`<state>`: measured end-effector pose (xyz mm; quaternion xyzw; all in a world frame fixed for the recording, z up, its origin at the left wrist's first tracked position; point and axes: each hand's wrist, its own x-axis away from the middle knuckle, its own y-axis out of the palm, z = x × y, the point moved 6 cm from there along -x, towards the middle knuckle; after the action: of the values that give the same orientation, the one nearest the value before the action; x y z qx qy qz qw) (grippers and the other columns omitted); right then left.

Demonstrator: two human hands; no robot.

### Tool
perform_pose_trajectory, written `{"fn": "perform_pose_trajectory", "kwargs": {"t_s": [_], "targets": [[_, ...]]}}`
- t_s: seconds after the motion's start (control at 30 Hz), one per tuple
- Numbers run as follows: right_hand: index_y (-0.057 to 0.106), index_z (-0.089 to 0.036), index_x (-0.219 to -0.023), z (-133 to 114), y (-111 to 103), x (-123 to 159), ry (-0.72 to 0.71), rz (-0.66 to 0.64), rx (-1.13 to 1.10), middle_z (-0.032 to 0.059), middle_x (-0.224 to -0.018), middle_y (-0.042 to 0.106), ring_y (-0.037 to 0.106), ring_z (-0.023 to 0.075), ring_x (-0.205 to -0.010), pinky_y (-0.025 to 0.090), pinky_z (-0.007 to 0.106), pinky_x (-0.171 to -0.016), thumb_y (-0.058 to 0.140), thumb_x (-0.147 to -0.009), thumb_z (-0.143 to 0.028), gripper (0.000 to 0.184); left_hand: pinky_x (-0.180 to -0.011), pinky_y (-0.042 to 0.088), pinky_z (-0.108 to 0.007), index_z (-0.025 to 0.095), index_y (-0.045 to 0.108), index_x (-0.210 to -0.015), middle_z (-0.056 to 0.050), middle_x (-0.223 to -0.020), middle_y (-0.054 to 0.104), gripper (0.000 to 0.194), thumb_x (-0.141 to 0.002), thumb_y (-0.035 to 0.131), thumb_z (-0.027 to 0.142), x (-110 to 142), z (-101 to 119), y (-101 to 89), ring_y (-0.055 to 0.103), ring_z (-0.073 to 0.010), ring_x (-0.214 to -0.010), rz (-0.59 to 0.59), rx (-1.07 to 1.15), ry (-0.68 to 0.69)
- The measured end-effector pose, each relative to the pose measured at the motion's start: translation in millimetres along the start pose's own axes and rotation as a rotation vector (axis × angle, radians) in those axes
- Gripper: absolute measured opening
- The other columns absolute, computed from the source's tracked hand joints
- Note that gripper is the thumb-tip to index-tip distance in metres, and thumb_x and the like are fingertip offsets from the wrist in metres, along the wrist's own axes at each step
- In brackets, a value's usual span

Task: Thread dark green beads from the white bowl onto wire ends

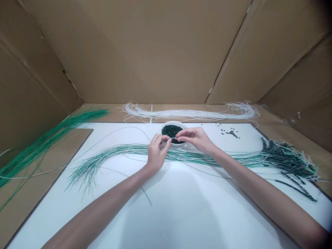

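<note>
My left hand (156, 154) is closed in a pinch on a thin strand (173, 138). My right hand (198, 139) pinches the same strand from the other side, only a short pale bit showing between the fingertips; whether a bead is in those fingers is too small to tell. Both hands hover at the near side of a white bowl (178, 123) full of small dark beads (169, 130). Beneath the hands lies a long bundle of green and white strands (207, 159), whose right end carries a thick clump of dark beaded tips (281, 157).
Loose dark beads (231, 132) are scattered right of the bowl on the white board (168, 207). Behind it lies a bundle of white strands (181, 114); at the left, a bundle of green strands (52, 138). Cardboard walls (145, 52) stand around the board's back and sides.
</note>
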<state>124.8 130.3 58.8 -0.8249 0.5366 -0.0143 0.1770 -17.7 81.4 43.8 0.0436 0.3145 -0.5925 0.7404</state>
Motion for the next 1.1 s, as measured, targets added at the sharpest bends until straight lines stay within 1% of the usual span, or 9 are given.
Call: {"fn": "perform_pose_trajectory", "kwargs": {"t_s": [0.3, 0.5, 0.67, 0.83, 1.1], "targets": [[0.068, -0.016, -0.075, -2.7, 0.0, 0.5, -0.022, -0.001, 0.026, 0.0047, -0.075, 0.068, 0.062, 0.0176, -0.070, 0.049, 0.030, -0.067, 0.066, -0.062, -0.035, 0.023, -0.055, 0.034, -0.020, 0.017, 0.057, -0.077, 0.001, -0.069, 0.048, 0.009, -0.079, 0.051, 0.024, -0.1, 1.5, -0.7, 0.039, -0.0078, -0.056, 0.000, -0.019, 0.010], [0.068, -0.018, -0.074, -9.6, 0.7, 2.3, -0.098, -0.007, 0.121, 0.0039, -0.077, 0.067, 0.061, 0.0161, -0.070, 0.049, 0.029, -0.064, 0.062, -0.066, -0.034, 0.019, -0.055, 0.034, -0.020, 0.017, 0.057, -0.077, 0.000, -0.070, 0.050, 0.008, -0.079, 0.051, 0.022, 0.0, 3.0, 0.6, 0.039, -0.0081, -0.056, -0.015, -0.017, 0.020], [0.066, -0.016, -0.080, -6.6, 1.6, 3.0, -0.071, 0.014, 0.089, 0.0046, -0.077, 0.067, 0.061, 0.0151, -0.067, 0.050, 0.027, -0.061, 0.065, -0.064, -0.035, 0.025, -0.056, 0.034, -0.020, 0.017, 0.057, -0.078, 0.000, -0.071, 0.050, 0.008, -0.079, 0.051, 0.022, 0.8, 3.1, 1.9, 0.039, -0.0082, -0.057, -0.038, -0.009, 0.029], [0.067, -0.016, -0.073, -6.7, 2.3, 2.7, -0.091, 0.018, 0.122, 0.0040, -0.074, 0.067, 0.061, 0.0149, -0.066, 0.049, 0.027, -0.062, 0.064, -0.065, -0.034, 0.020, -0.057, 0.034, -0.020, 0.017, 0.057, -0.078, 0.001, -0.071, 0.050, 0.007, -0.079, 0.051, 0.022, 0.9, 3.4, 1.9, 0.039, -0.0082, -0.058, -0.045, -0.010, 0.042], [0.067, -0.016, -0.074, -6.2, 1.8, 3.0, -0.090, 0.024, 0.127, 0.0037, -0.074, 0.067, 0.060, 0.0148, -0.066, 0.048, 0.026, -0.061, 0.064, -0.066, -0.033, 0.019, -0.058, 0.034, -0.020, 0.017, 0.057, -0.078, 0.000, -0.072, 0.051, 0.008, -0.079, 0.051, 0.022, 1.0, 3.9, 2.0, 0.040, -0.0080, -0.058, -0.052, -0.011, 0.057]]}}
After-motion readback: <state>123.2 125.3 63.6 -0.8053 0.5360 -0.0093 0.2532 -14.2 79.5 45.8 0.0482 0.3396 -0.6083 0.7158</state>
